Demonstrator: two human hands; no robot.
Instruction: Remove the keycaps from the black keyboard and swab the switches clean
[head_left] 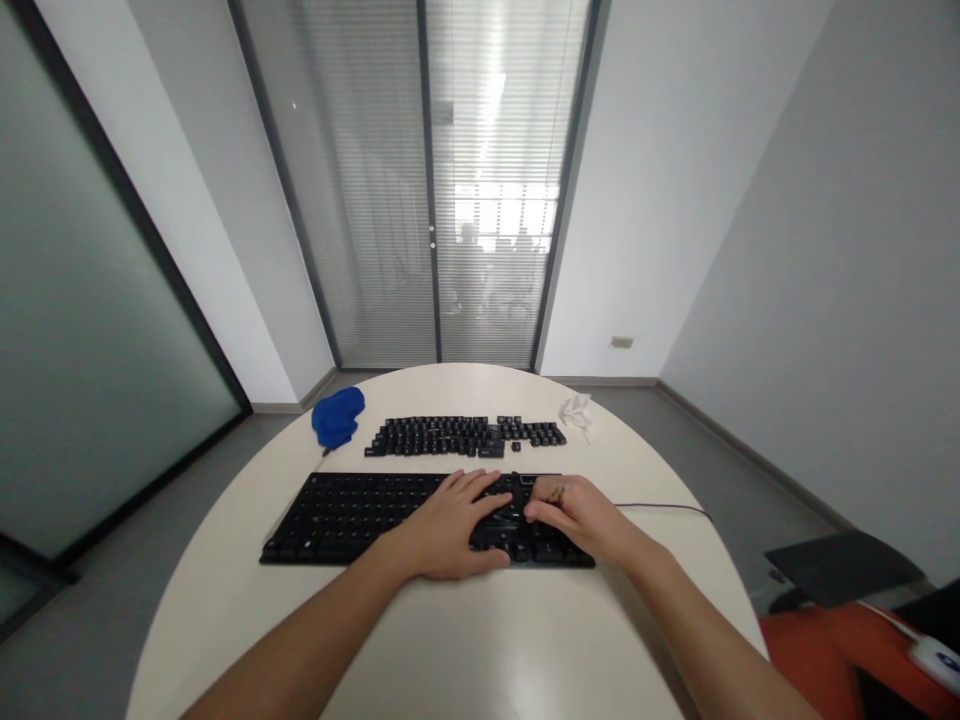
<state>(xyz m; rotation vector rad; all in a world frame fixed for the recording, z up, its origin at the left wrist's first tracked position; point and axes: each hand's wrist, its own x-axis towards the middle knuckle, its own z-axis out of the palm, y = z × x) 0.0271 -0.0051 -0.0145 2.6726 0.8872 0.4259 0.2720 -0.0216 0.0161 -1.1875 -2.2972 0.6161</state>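
Observation:
A black keyboard (352, 515) lies across the round table in front of me, and most of its left part shows bare key positions without caps. Resting on it right of centre is my left hand (457, 525), fingers spread and palm down. My right hand (581, 515) is closed in a curled pinch over the keyboard's right section; whatever sits between thumb and fingers is hidden. Behind the keyboard, many loose black keycaps (435, 436) are laid out in rows, with one single keycap (515, 447) a little apart at the front.
On the white round table (397, 640), a blue cloth (337, 416) lies at the back left and a crumpled white tissue (576, 411) at the back right. A dark cable (664, 506) runs off the right edge. An orange chair (832, 655) stands at the lower right.

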